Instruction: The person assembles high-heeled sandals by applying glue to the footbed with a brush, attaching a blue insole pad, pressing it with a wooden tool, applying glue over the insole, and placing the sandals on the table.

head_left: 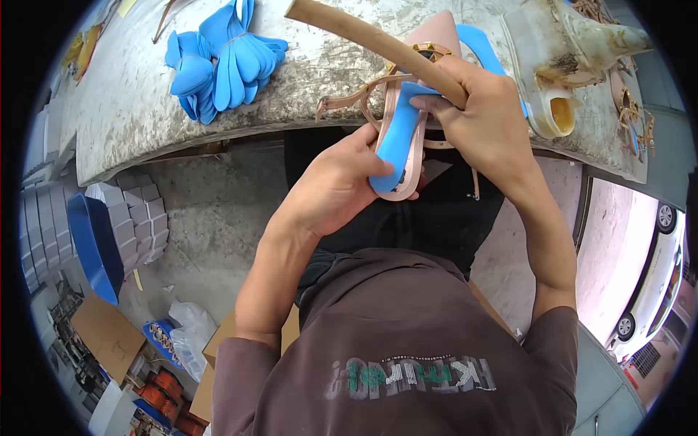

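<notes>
A pink strappy sandal (435, 29) with gold studs is held at the table's near edge, toe pointing away from me. On its footbed lies a blue insole (398, 138), its upper end lifted. My left hand (327, 182) grips the sandal's heel end, with the thumb on the insole. My right hand (491, 120) is closed round a long wooden stick (371, 42), its thumb against the insole's raised end. A loose ankle strap (342, 104) sticks out to the left. Part of the sandal's middle is hidden behind the stick and my right hand.
Bundles of blue insoles (243, 62) lie on the worn table (313, 43). At the right stands a stained container (547, 116) with a yellowish opening. Another blue piece (480, 47) lies behind the sandal. Stacked grey boxes (138, 214) and a blue tray (94, 247) are at the left.
</notes>
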Demonstrator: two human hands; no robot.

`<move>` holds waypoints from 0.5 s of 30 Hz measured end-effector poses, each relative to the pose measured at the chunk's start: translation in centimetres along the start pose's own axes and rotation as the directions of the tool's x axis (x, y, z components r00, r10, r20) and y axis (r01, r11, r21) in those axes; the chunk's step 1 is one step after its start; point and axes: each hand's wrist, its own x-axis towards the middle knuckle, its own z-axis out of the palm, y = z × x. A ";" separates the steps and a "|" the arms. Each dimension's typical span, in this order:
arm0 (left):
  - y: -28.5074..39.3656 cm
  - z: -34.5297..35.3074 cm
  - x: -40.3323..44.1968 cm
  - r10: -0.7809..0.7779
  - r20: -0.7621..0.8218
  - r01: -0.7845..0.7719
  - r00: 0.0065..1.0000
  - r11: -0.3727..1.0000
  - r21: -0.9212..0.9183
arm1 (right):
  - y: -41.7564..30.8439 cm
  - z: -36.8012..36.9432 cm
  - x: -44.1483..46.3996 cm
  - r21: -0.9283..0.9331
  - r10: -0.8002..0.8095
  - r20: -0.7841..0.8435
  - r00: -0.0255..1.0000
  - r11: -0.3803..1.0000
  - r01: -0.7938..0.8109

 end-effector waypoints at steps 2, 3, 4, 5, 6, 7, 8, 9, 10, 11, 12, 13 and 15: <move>-0.6 -0.6 0.2 0.033 0.036 -0.034 0.999 0.999 0.039 | 0.4 0.4 0.1 0.023 -0.017 -0.021 1.000 1.000 0.017; -0.8 -0.7 0.3 0.067 0.075 -0.073 0.995 0.994 0.081 | 0.5 0.6 0.1 0.045 -0.037 -0.047 0.998 0.998 0.039; -0.8 -0.7 0.3 0.065 0.072 -0.070 0.995 0.995 0.077 | 0.5 0.7 0.1 0.046 -0.034 -0.042 0.999 0.998 0.036; -0.8 -0.5 0.3 0.056 0.050 -0.060 0.997 0.995 0.076 | 0.4 0.7 0.0 0.050 -0.022 -0.041 0.999 0.998 0.024; -0.7 -0.4 0.3 0.047 0.029 -0.049 0.998 0.996 0.076 | 0.3 0.7 -0.1 0.054 -0.010 -0.041 0.999 0.998 0.012; -0.7 -0.5 0.3 0.043 0.028 -0.045 0.999 0.996 0.073 | 0.4 0.8 -0.1 0.054 -0.006 -0.039 0.999 0.998 0.008; -0.7 -0.7 0.3 0.043 0.050 -0.048 0.998 0.993 0.110 | 0.5 0.9 -0.1 0.039 -0.016 -0.049 0.999 0.999 0.018; -0.7 -0.8 0.4 0.042 0.071 -0.052 0.997 0.988 0.148 | 0.6 0.9 -0.1 0.024 -0.026 -0.060 0.998 0.999 0.027; -0.6 -0.6 0.4 0.039 0.071 -0.050 0.997 0.988 0.147 | 0.5 0.9 -0.1 0.025 -0.023 -0.060 0.998 0.999 0.025; -0.6 -0.4 0.3 0.040 0.038 -0.046 0.998 0.987 0.156 | 0.4 1.0 -0.2 -0.036 -0.022 -0.066 0.998 0.999 0.020; -0.6 -0.2 0.3 0.042 0.004 -0.042 0.999 0.985 0.164 | 0.3 1.0 -0.2 -0.096 -0.022 -0.071 0.997 0.995 0.015; -0.7 -0.2 0.3 0.041 0.004 -0.041 0.999 0.986 0.164 | 0.2 1.2 -0.2 -0.095 -0.021 -0.070 0.997 0.995 0.014; -1.0 -0.2 0.4 0.065 -0.014 -0.061 0.998 0.979 0.196 | 0.3 1.6 -0.3 -0.095 -0.039 -0.101 0.994 0.995 0.029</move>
